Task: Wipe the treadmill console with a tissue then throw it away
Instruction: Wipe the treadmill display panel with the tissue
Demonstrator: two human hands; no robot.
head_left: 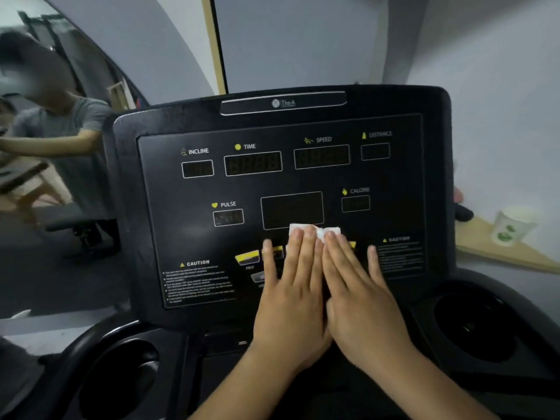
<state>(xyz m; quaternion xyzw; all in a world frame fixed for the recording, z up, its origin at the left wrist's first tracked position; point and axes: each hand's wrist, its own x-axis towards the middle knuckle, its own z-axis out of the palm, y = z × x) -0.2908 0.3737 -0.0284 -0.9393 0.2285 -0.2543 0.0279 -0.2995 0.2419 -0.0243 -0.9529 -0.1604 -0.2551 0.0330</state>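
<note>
The black treadmill console [281,177] fills the middle of the head view, with dark display windows and yellow buttons. A white tissue [328,231] lies flat on its lower centre, just under the large middle window. My left hand [291,286] and my right hand [357,289] lie side by side, flat, fingers stretched, pressing the tissue against the panel. Only the tissue's top edge shows past my fingertips. The hands cover several yellow buttons.
Cup holders sit in the tray at lower left [121,380] and lower right [475,325]. A paper cup [512,225] stands on a wooden ledge at the right. A person in a grey shirt [54,125] stands at the far left beside other equipment.
</note>
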